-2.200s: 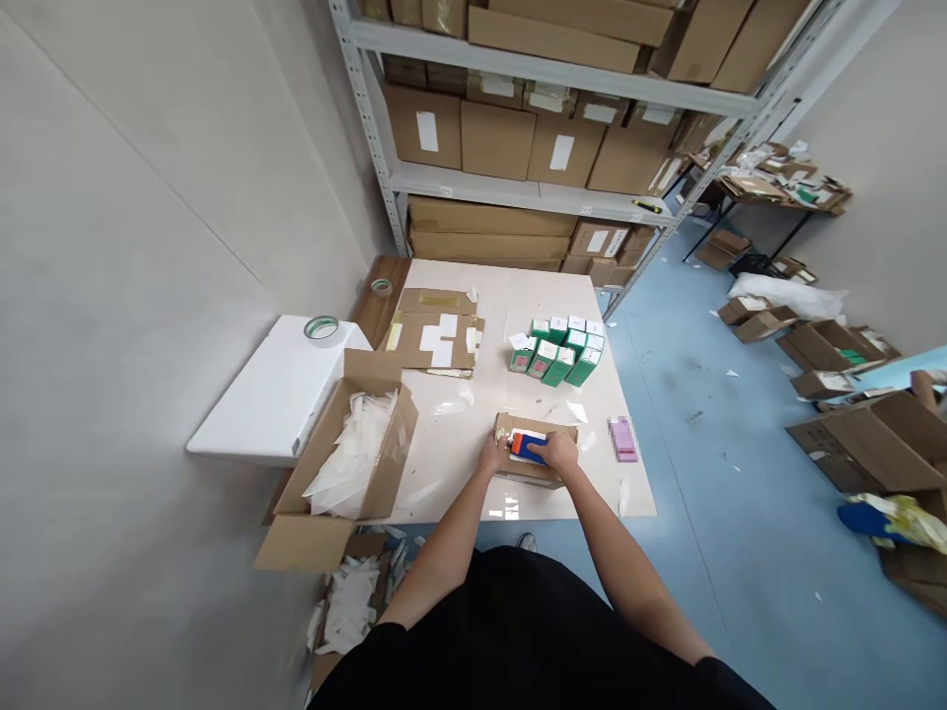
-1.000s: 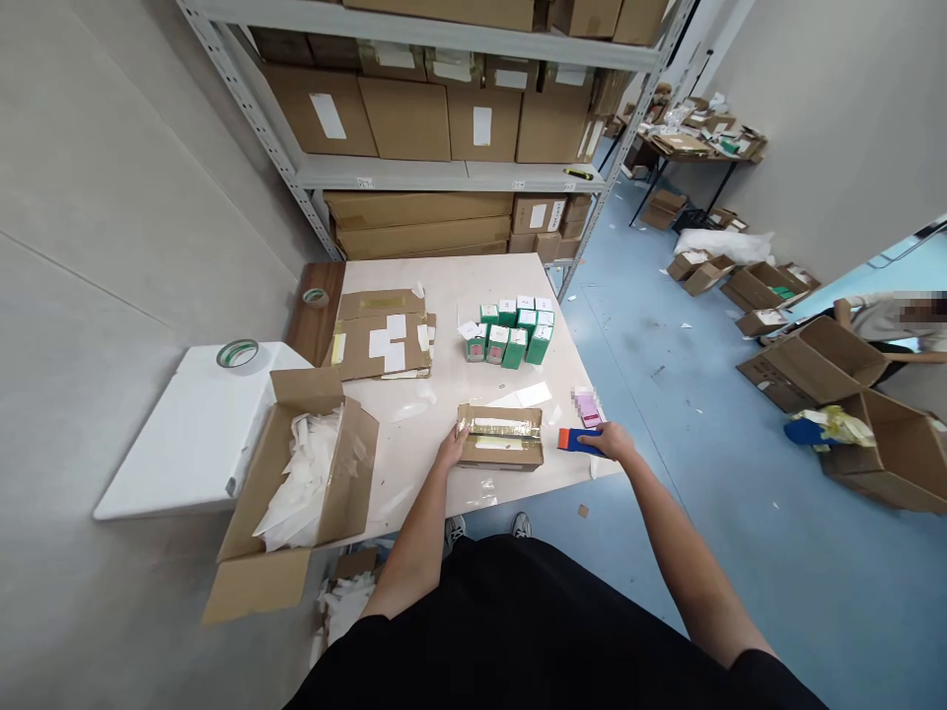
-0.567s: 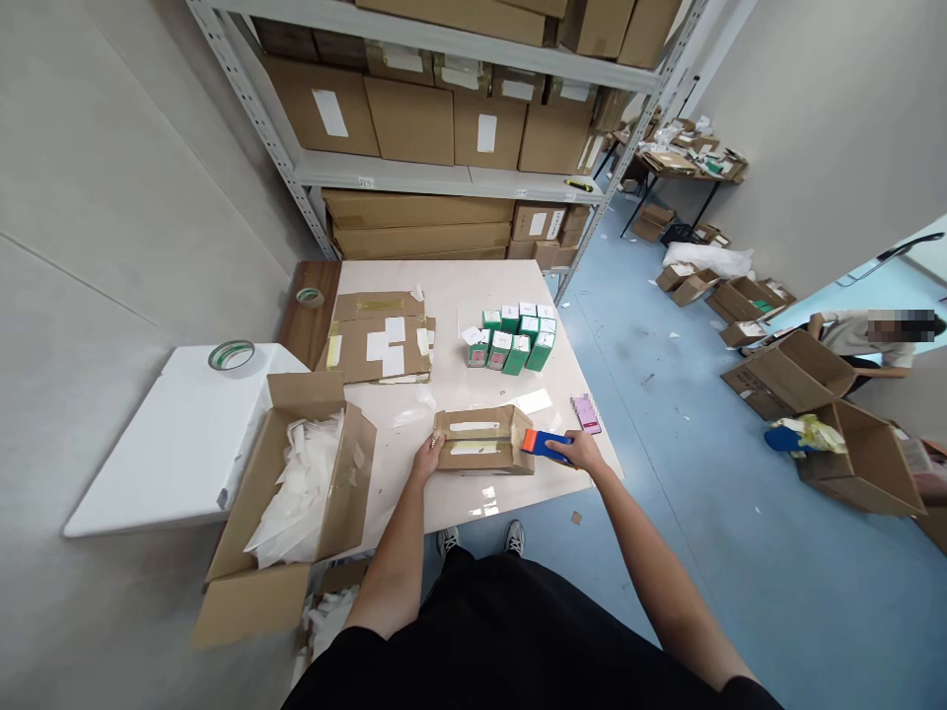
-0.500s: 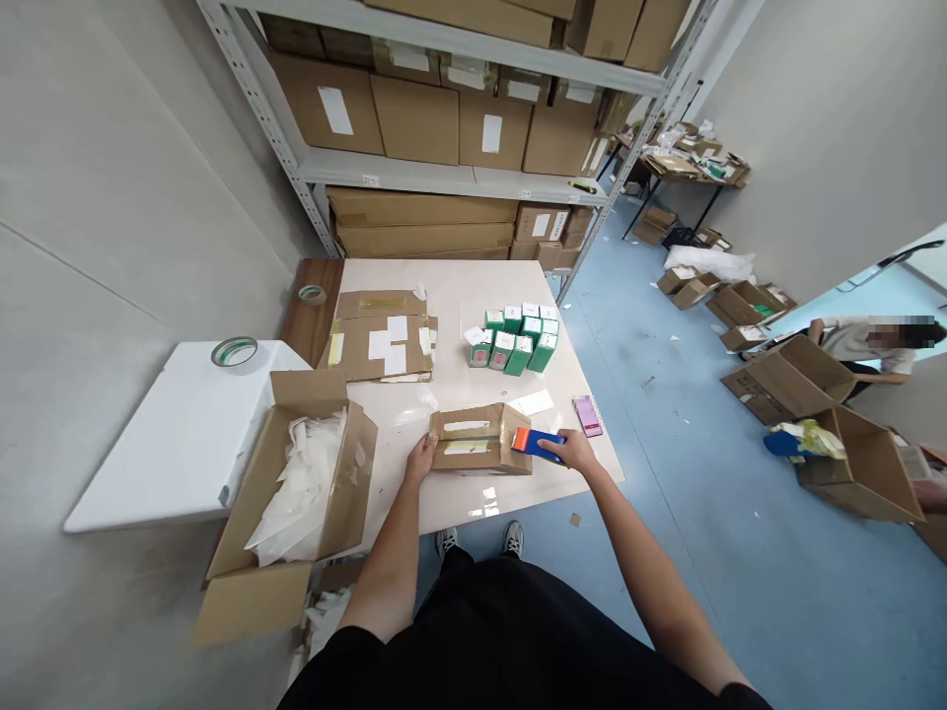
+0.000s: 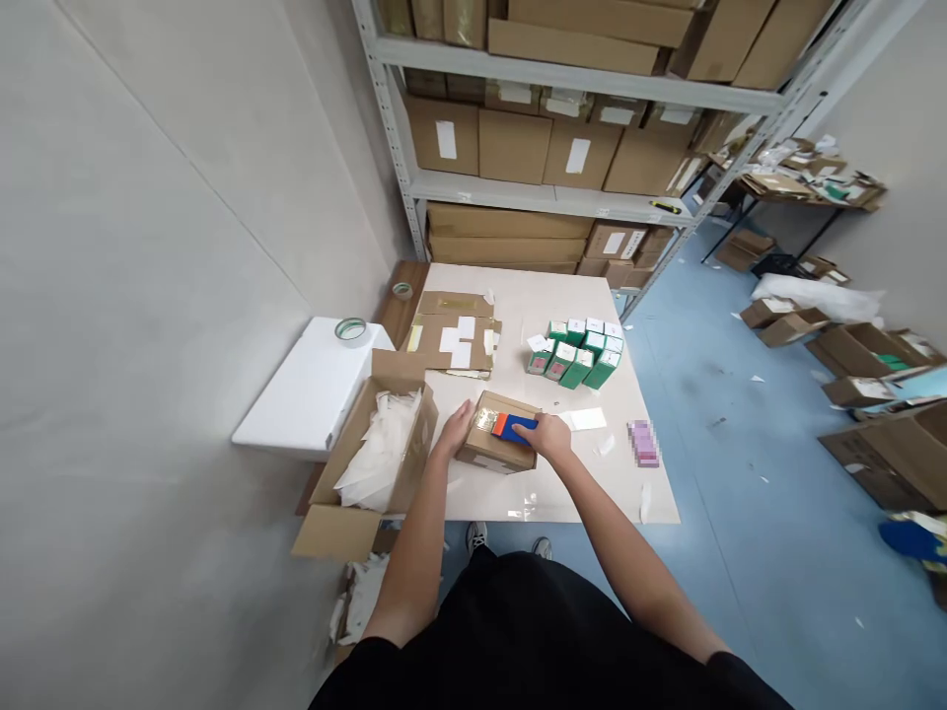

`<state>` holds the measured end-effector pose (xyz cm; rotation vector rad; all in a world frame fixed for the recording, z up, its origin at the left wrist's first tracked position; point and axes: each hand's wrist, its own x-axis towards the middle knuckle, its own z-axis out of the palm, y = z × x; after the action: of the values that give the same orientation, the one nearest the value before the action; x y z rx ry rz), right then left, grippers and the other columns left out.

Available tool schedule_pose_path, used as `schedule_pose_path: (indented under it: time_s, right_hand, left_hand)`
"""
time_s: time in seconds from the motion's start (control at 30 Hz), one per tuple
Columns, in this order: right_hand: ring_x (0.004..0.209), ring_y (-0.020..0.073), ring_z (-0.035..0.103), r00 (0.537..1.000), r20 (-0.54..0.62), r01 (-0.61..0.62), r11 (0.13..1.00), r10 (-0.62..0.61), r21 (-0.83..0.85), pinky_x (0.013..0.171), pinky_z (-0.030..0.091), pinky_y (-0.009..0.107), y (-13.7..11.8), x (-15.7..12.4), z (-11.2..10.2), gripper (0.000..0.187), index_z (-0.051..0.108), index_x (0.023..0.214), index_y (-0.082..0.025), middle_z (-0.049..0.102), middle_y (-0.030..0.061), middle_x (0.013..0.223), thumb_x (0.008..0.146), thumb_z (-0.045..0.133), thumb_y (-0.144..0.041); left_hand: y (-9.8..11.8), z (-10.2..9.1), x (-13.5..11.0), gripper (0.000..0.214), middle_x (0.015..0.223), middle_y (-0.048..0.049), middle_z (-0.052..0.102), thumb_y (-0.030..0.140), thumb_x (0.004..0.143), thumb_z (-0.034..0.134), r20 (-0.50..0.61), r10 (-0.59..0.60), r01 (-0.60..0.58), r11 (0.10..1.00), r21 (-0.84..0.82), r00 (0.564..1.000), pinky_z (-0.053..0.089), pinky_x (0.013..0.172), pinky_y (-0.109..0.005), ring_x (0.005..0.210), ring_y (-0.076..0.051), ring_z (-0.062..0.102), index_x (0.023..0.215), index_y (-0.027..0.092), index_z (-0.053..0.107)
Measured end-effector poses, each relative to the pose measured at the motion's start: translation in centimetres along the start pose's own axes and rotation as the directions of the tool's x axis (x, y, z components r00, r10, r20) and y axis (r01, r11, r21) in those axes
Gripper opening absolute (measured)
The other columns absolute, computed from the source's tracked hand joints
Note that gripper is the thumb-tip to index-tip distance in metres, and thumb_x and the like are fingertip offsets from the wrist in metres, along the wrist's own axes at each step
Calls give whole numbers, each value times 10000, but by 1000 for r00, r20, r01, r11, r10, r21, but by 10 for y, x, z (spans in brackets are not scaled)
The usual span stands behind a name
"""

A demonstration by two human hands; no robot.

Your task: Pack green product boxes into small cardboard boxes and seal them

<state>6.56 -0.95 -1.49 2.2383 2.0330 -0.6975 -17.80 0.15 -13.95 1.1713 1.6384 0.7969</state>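
A small brown cardboard box (image 5: 491, 446) lies near the front of the pale table (image 5: 554, 493). My left hand (image 5: 457, 429) grips its left end, fingers wrapped on the side. My right hand (image 5: 548, 437) is closed on a blue and orange tape dispenser (image 5: 510, 427), pressing it on the top of the box. A strip of clear tape glints on the box lid beside the dispenser.
Several green and white cartons (image 5: 577, 351) stand behind the box. Flattened cardboard (image 5: 451, 332) lies at the back left. An open box of white packing (image 5: 377, 454) sits left, by a white board (image 5: 311, 390) with a tape roll (image 5: 350, 328). Shelves hold cartons (image 5: 518, 148).
My right hand brought the tape dispenser from the table at the right onto the box top and ran it leftward. My left hand kept hold of the box. My view swung left.
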Motion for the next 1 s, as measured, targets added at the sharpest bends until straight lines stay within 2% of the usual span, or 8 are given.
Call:
schedule_pose_path:
  time_s: [0.07, 0.2, 0.33, 0.43, 0.57, 0.7, 0.87, 1.0]
  right_hand:
    - [978, 282, 742, 1000, 15, 16, 1000, -16, -16, 736, 495, 290, -15, 7, -1, 550, 760, 992, -186, 786, 150, 1027, 860, 649, -708]
    - [1024, 296, 742, 998, 50, 43, 999, -41, -22, 762, 515, 298, -31, 17, -7, 553, 766, 1057, -166, 781, 169, 1085, 826, 696, -663]
    - [1039, 305, 741, 994, 77, 84, 996, -81, -36, 776, 526, 300, -29, 17, -14, 562, 766, 1087, -152, 777, 183, 1116, 780, 756, -623]
    - [1054, 307, 737, 993, 78, 89, 994, -84, -63, 781, 526, 298, -16, 13, -19, 561, 765, 1101, -150, 774, 181, 1135, 781, 761, -611]
    - [1035, 304, 739, 996, 78, 57, 996, -51, -75, 752, 515, 296, 18, 12, -30, 586, 763, 1102, -145, 768, 187, 1146, 779, 758, -634]
    - [944, 289, 748, 994, 102, 33, 999, -30, -31, 673, 476, 287, 67, 17, -48, 547, 775, 989, -174, 786, 155, 1062, 763, 767, -672]
    - [877, 270, 735, 999, 14, -39, 998, 40, -49, 640, 435, 274, 148, 17, -64, 499, 767, 884, -189, 787, 145, 974, 754, 782, -670]
    - [853, 269, 727, 999, -10, -49, 997, 49, -56, 625, 415, 277, 195, 10, -61, 483, 761, 863, -187, 787, 139, 948, 777, 758, -662]
  left_hand:
    - [12, -1, -2, 695, 1620, -108, 477, 650, 1005, 487, 78, -5, 4, 1000, 9, 997, 367, 1227, -384, 1511, -302, 435, 1539, 207, 525]
    - [13, 7, -9, 626, 1511, -111, 604, 572, 1014, 514, 102, 8, 0, 997, -74, 995, 431, 1181, -382, 1423, -293, 545, 1510, 192, 557]
    - [-1, 21, -20, 605, 1450, -137, 653, 567, 1018, 519, 119, -42, 72, 962, -262, 992, 489, 1131, -403, 1333, -291, 629, 1484, 185, 580]
    - [-6, 42, -25, 652, 1435, -153, 662, 605, 987, 571, 127, -64, 104, 934, -342, 990, 458, 1160, -428, 1334, -294, 630, 1493, 193, 569]
    - [-1, 80, -25, 699, 1433, -151, 664, 646, 934, 631, 122, -22, 64, 932, -357, 992, 373, 1220, -448, 1380, -305, 590, 1477, 209, 585]
    - [5, 107, -24, 644, 1492, -128, 621, 598, 965, 588, 50, 25, -13, 973, -230, 998, 343, 1235, -417, 1426, -298, 542, 1478, 209, 579]
    - [4, 108, -21, 613, 1497, -119, 618, 579, 983, 554, 26, -7, 9, 998, -65, 1000, 351, 1225, -397, 1439, -291, 528, 1467, 204, 580]
    - [4, 109, -18, 635, 1520, -122, 598, 601, 996, 523, 34, 6, -5, 999, -39, 999, 340, 1233, -393, 1446, -277, 522, 1487, 200, 553]
